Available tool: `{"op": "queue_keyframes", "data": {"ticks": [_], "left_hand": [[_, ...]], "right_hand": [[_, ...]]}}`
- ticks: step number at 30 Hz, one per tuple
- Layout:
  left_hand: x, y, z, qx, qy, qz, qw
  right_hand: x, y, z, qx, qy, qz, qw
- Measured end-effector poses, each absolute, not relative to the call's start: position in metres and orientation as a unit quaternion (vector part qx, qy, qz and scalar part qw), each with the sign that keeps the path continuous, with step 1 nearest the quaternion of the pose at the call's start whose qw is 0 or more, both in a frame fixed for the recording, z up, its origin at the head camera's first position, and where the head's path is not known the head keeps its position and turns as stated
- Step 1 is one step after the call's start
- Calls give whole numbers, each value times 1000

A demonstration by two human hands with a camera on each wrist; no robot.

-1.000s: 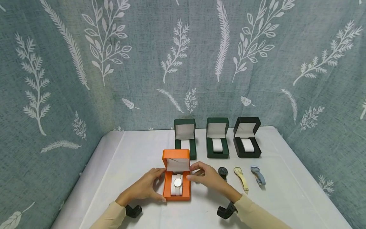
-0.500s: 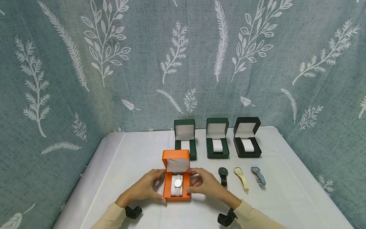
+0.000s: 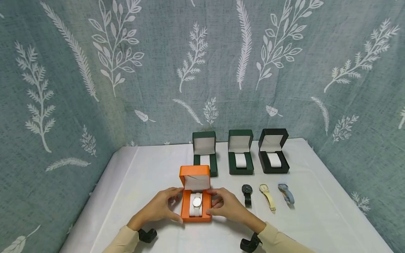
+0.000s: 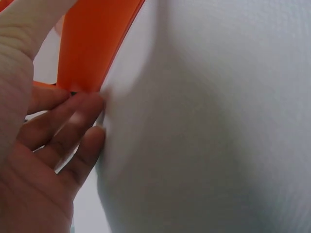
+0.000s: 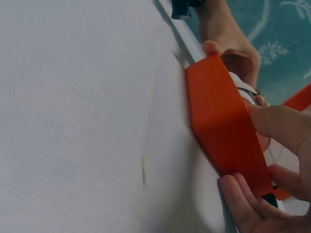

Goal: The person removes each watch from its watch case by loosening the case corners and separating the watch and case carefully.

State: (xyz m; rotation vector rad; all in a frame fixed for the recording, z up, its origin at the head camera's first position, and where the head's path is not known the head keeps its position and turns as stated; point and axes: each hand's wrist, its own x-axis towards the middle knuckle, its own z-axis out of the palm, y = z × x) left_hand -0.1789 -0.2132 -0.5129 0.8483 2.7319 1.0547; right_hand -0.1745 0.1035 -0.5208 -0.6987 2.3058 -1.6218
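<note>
An orange watch box stands with its lid up in the head view, and a white-strapped watch sits round the white cushion inside. My left hand holds the box's left side, thumb at the front corner and fingers toward the hinge. On the opposite side, my right hand pinches the right wall. The right wrist view has that thumb on the upper edge of the orange wall, other fingers lower on the outside. In the left wrist view, fingertips meet the box near its back corner.
Behind stand two dark green watch boxes and a black watch box, lids up, with bare white cushions. Right of my right hand lie a black watch, a yellow watch and a blue watch on the white tablecloth.
My right hand has lowered slightly and its fingers have drawn in against the right wall of the orange box. The left hand and the box stay nearly still.
</note>
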Motion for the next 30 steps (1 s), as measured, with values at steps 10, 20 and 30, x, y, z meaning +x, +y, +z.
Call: {"op": "queue_keyframes", "data": {"ticks": [10, 20, 30], "left_hand": [[-179, -210, -502, 309, 865, 392, -44], [-181, -197, -497, 341, 883, 322, -10], [-182, -190, -494, 358, 890, 284, -14]], "right_hand": [[-174, 103, -521, -230, 792, -553, 120], [-175, 102, -523, -234, 793, -551, 118], [-174, 102, -522, -232, 794, -549, 122]]}}
